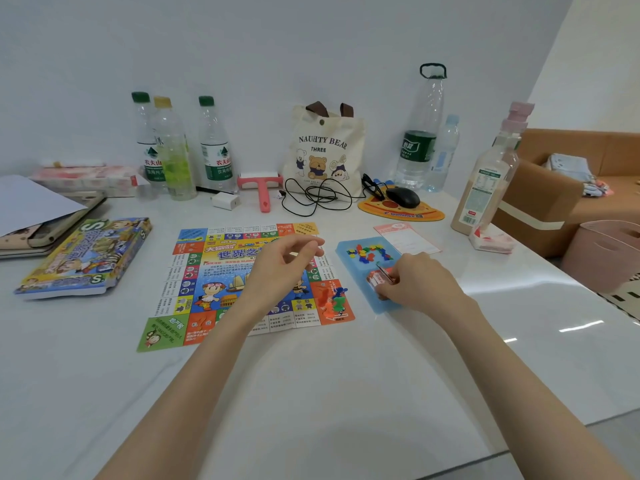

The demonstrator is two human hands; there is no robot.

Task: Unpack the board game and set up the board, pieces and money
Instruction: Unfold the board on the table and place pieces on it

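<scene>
Item under inspection: the red stack (378,277), a bundle of red-printed paper that I judge to be the money or the cards; the print is too small to tell which. It sits in the 6 o'clock compartment of the blue tray (349,251). The small coloured pieces (369,253) lie loose in the 12 o'clock compartment.

My right hand (417,282) comes in on the stack from 4 o'clock. Its fingers (388,289) are curled down and clamped on the stack's near edge. The hand hides much of the stack, so I cannot state its long axis with confidence. The tray itself runs roughly from 11 to 5 o'clock.

The board (214,271) lies flat and unfolded on the table (346,393), at 9 o'clock of the tray and just beside it. The pawns (333,299), orange, green and blue, are grouped on its 5 o'clock corner, near the tray.

My left hand (284,268) hovers over the board's middle, its fingers loosely curled and a little apart, with nothing visible in them. It is well clear of the stack, so the right hand is the nearer.

Judgement: lifting the stack out calls for a pull up and toward 4 o'clock, clear of the tray wall.

The box (86,258) rests at 9 o'clock of the board.
</scene>
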